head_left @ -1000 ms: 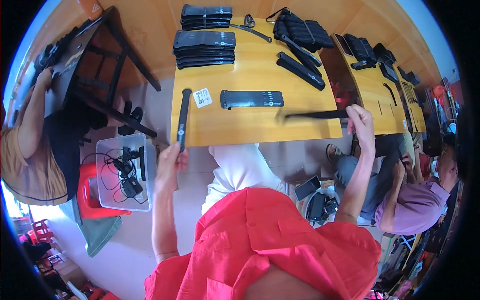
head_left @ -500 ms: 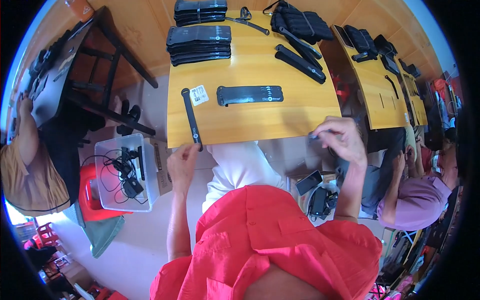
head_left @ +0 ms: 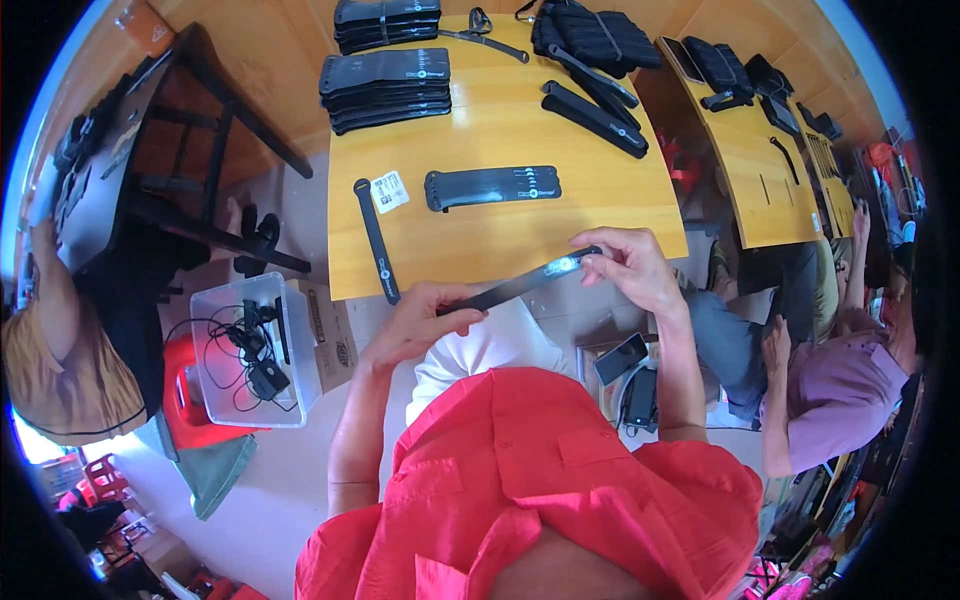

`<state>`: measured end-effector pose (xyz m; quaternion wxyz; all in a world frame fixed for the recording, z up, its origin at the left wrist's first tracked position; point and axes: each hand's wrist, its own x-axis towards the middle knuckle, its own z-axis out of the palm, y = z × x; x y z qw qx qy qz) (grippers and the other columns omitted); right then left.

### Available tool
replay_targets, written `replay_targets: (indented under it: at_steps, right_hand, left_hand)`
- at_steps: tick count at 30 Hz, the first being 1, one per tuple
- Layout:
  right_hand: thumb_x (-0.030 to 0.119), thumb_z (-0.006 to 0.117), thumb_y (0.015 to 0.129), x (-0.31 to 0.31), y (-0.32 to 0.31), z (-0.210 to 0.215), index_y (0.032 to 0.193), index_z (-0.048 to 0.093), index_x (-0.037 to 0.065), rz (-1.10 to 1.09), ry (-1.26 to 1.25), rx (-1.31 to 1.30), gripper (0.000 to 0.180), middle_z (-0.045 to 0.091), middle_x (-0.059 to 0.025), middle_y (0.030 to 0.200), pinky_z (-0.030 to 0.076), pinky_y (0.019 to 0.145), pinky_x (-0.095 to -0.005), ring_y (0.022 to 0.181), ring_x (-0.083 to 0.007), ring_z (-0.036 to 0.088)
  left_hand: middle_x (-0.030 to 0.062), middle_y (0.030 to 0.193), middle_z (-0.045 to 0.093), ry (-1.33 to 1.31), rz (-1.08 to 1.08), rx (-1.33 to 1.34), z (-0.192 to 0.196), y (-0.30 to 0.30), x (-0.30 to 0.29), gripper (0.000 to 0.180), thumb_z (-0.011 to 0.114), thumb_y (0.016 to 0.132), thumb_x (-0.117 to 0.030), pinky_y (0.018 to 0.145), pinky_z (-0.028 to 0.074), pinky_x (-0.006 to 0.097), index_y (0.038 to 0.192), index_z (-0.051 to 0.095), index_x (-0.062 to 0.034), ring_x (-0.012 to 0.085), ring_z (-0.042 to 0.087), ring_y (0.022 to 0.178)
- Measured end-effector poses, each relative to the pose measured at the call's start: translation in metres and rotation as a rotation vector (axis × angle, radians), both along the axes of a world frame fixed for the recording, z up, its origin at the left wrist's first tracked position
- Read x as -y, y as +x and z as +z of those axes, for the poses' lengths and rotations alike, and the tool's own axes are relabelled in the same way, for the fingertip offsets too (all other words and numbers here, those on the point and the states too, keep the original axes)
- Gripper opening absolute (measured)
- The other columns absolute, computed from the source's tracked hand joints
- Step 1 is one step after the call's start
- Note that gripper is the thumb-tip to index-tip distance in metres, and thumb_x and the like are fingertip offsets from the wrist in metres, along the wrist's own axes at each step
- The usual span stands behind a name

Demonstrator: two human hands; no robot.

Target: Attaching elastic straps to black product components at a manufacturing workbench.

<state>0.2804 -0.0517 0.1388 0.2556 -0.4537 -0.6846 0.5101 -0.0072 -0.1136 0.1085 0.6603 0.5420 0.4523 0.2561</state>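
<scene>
A black strap (head_left: 522,284) stretches aslant between my two hands, just off the near edge of the yellow table (head_left: 480,240). My left hand (head_left: 418,322) pinches its lower left end. At the upper right end, my right hand (head_left: 636,272) grips it between thumb and fingers. Another black strap (head_left: 376,240) with a slotted end lies lengthwise at the table's left, beside a white printed label (head_left: 390,191). Mid-table is a flat stack of black straps (head_left: 488,188) with white printing.
Taller stacks of black straps (head_left: 385,88) stand at the back left. Loose folded straps (head_left: 596,120) and a tied black bundle (head_left: 598,42) lie at the back right. A clear bin (head_left: 250,350) of cables sits left on the floor. Co-workers sit on both sides.
Both hands have come together over the near edge and now hold a strap between them. My left hand has moved right, away from the strap lying on the table.
</scene>
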Motion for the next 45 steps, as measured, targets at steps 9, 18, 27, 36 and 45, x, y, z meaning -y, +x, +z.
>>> replay_targets:
  at_steps: [9, 18, 27, 36, 45]
  right_hand:
    - [0.003, 0.065, 0.08, -0.028, 0.001, -0.051, 0.086, 0.062, 0.0, -0.305, -0.203, -0.168, 0.008, 0.063, -0.0048, 0.069, 0.05, 0.053, -0.0185, 0.055, -0.0079, 0.061]
    - [0.01, 0.066, 0.082, -0.055, -0.008, -0.101, 0.084, 0.062, 0.002, -0.426, -0.212, -0.276, 0.01, 0.062, -0.0029, 0.065, 0.043, 0.044, -0.0174, 0.055, -0.007, 0.058]
    - [0.006, 0.066, 0.08, -0.072, -0.021, -0.112, 0.084, 0.063, 0.0, -0.541, -0.168, -0.322, 0.007, 0.06, -0.0022, 0.062, 0.04, 0.041, -0.0179, 0.051, -0.0062, 0.054]
    - [0.002, 0.065, 0.079, -0.076, -0.028, -0.13, 0.082, 0.063, -0.002, -0.634, -0.084, -0.277, 0.005, 0.06, -0.0023, 0.062, 0.041, 0.045, -0.0195, 0.05, -0.0067, 0.053]
    - [0.0, 0.063, 0.08, -0.073, -0.03, -0.136, 0.083, 0.062, -0.004, -0.629, -0.012, -0.351, 0.005, 0.06, -0.0026, 0.069, 0.043, 0.05, -0.0192, 0.055, -0.0062, 0.053]
  left_hand:
    - [0.0024, 0.069, 0.062, 0.067, 0.482, 0.013, -0.043, -0.007, -0.027, 0.017, 0.063, 0.084, -0.014, 0.055, 0.046, 0.021, 0.088, 0.066, 0.0022, 0.0062, 0.056, 0.062]
    - [0.0024, 0.069, 0.063, 0.012, 0.774, 0.148, -0.075, -0.006, -0.06, 0.01, 0.067, 0.081, -0.008, 0.051, 0.048, 0.017, 0.087, 0.065, 0.0005, 0.0073, 0.058, 0.056]
    - [0.0044, 0.074, 0.063, 0.068, 0.874, 0.128, -0.098, -0.009, -0.08, 0.014, 0.063, 0.084, -0.006, 0.055, 0.05, 0.019, 0.094, 0.065, 0.0034, 0.0081, 0.059, 0.063]
    - [0.0041, 0.073, 0.063, 0.383, 0.958, -0.228, -0.11, 0.005, -0.082, 0.014, 0.063, 0.081, -0.004, 0.059, 0.046, 0.02, 0.092, 0.065, 0.0039, 0.0065, 0.056, 0.063]
    - [0.0032, 0.074, 0.062, 0.351, 1.013, -0.2, -0.107, 0.009, -0.081, 0.012, 0.063, 0.081, -0.003, 0.059, 0.045, 0.019, 0.092, 0.064, 0.0019, 0.0057, 0.055, 0.064]
